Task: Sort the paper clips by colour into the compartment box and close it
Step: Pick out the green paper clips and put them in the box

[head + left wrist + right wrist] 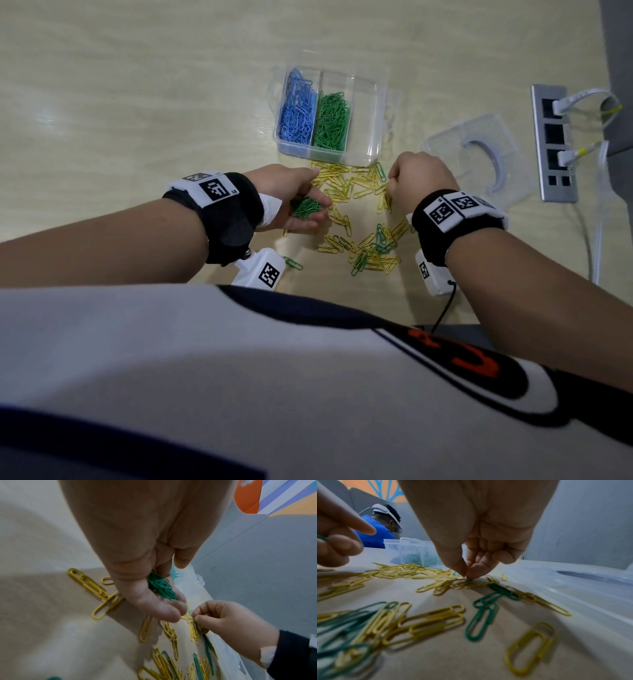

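The clear compartment box (371, 137) stands open on the table, with blue clips (297, 109) in its left section and green clips (332, 121) in the middle one. The right section looks empty. Loose yellow clips (337, 185) mixed with a few green ones (382, 236) lie in front of the box. My left hand (286, 186) is cupped, palm up, fingers curled round a bundle of green clips (161, 586). My right hand (416, 180) reaches down into the pile, where its thumb and forefinger (462, 569) pinch a green clip (468, 580).
The box's clear lid (479, 154) lies to the right of the pile. Beyond it a socket strip (553, 144) with plugged cables is set in the table. One green clip (293, 263) lies near the front edge. A person in blue (375, 534) sits beyond the table.
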Tool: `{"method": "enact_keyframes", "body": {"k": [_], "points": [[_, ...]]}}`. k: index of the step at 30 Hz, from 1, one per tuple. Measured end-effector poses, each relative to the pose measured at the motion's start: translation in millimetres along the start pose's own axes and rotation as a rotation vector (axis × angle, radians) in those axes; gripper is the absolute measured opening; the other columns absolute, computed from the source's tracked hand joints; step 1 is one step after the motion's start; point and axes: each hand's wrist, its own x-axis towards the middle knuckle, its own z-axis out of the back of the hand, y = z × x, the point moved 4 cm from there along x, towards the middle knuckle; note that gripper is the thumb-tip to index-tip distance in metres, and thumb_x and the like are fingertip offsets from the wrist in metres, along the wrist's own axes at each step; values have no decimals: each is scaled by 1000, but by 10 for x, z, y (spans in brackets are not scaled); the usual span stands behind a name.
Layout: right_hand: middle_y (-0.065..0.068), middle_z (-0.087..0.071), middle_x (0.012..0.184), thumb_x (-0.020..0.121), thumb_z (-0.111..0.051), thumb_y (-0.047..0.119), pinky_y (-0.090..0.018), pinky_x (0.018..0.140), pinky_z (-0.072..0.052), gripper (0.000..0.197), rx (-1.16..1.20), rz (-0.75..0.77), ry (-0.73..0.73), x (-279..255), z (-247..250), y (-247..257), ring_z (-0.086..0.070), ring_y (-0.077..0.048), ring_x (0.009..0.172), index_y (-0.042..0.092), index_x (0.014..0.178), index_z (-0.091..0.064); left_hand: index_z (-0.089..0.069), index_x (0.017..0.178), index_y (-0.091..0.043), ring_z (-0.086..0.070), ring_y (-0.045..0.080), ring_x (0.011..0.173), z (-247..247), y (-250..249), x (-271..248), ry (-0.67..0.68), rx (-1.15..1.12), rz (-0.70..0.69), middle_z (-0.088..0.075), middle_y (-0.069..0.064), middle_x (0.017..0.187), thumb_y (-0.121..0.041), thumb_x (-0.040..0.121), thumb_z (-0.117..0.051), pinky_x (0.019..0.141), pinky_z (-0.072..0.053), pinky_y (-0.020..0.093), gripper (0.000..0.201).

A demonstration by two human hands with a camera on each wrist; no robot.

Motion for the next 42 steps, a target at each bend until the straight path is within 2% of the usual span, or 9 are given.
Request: {"method": "enact_keyframes", "body": {"k": [5, 8, 10, 17, 21, 28, 33, 36, 42], "points": [[1, -62, 90, 83, -54, 14, -30, 74, -48, 12, 319, 99, -160, -198, 139, 162, -57, -17, 82, 18, 90, -62, -60, 87, 0, -55, 20, 64, -42, -2, 7, 17, -19, 4, -58, 16, 77, -41, 101, -34, 66, -56, 28, 50], [9, -57, 71, 77, -61, 12, -23, 63, -46, 7, 662, 191, -70, -394, 141, 411, -52, -7, 64, 18, 81, -61, -60, 90, 2, -56, 22, 64, -78, -8, 28, -1, -57, 5, -59, 17, 78, -41, 101, -34, 64, -57, 29, 52], [8, -57, 66, 75, -65, 13, -26, 62, -48, 7, 761, 217, 29, -469, 106, 535, -55, -11, 61, 19, 78, -62, -60, 86, 1, -60, 24, 66, -86, -28, 38, -37, -81, -10, -58, 15, 81, -40, 100, -38, 66, -58, 33, 50], [0, -62, 84, 91, -48, 16, -22, 61, -39, 15, 428, -81, -152, -206, 119, 139, -54, -16, 75, 14, 93, -63, -60, 81, -4, -56, 16, 61, -75, -27, -4, -3, 12, 9, -59, 12, 73, -42, 101, -32, 58, -54, 23, 52], [-12, -65, 94, 93, -46, 23, -32, 69, -45, 24, 223, -193, -62, -30, 57, -52, -59, -28, 86, 5, 95, -63, -58, 82, -5, -55, 15, 59, -69, -8, -23, 4, 17, 10, -58, 11, 72, -42, 101, -31, 58, -52, 23, 50], [-10, -67, 78, 86, -56, 27, -29, 62, -46, 23, 106, -99, 94, 92, -7, 45, -63, -29, 76, 7, 81, -68, -60, 83, -3, -56, 15, 57, -49, -6, -12, -8, 15, 7, -59, 11, 72, -42, 101, -33, 56, -54, 23, 51], [-7, -64, 77, 82, -57, 28, -31, 61, -48, 20, 41, -64, 171, 12, -1, 75, -62, -25, 73, 10, 84, -65, -62, 86, -2, -58, 18, 61, -33, -35, 7, -22, -18, 6, -60, 13, 72, -44, 101, -32, 64, -56, 27, 54], [-1, -62, 76, 81, -57, 27, -31, 63, -49, 12, 250, 28, 57, -172, 55, 141, -59, -18, 72, 16, 81, -60, -63, 89, 1, -60, 22, 63, -44, -35, 35, -24, -42, 2, -61, 17, 76, -45, 100, -33, 69, -57, 31, 56], [9, -62, 68, 84, -65, 29, -24, 63, -45, 6, 524, 224, 64, -495, 47, 500, -57, -8, 66, 24, 82, -68, -59, 93, 0, -64, 27, 65, -133, -46, 76, -52, -74, 12, -60, 17, 90, -42, 99, -41, 54, -58, 35, 46]]}}
